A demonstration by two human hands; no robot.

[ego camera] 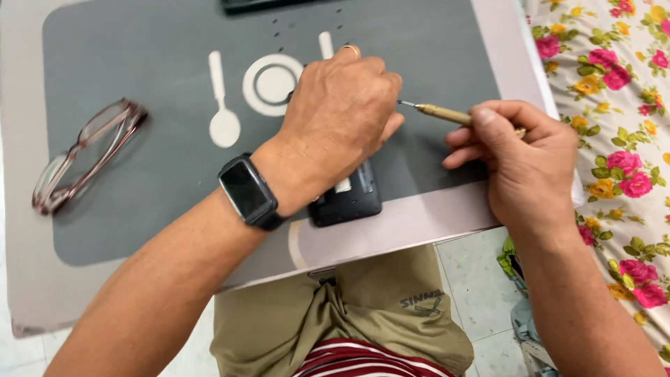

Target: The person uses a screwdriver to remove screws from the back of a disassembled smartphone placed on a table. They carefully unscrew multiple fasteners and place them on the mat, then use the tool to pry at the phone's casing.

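My left hand [342, 115] lies palm down over a small black device [349, 199] on the grey mat [139, 70], pressing on it; only the device's near end shows below my wrist. A black watch sits on that wrist. My right hand [520, 150] grips a thin brass-coloured screwdriver [441, 112]. Its tip points left, close to the fingers of my left hand. Most of the device is hidden under my left hand.
A pair of reddish-framed glasses [84, 153] lies at the mat's left side. White spoon and plate shapes [269, 84] are printed on the mat. Several tiny dark screws [293, 28] and a dark object [258, 4] lie at the far edge. A floral cloth [614, 105] is on the right.
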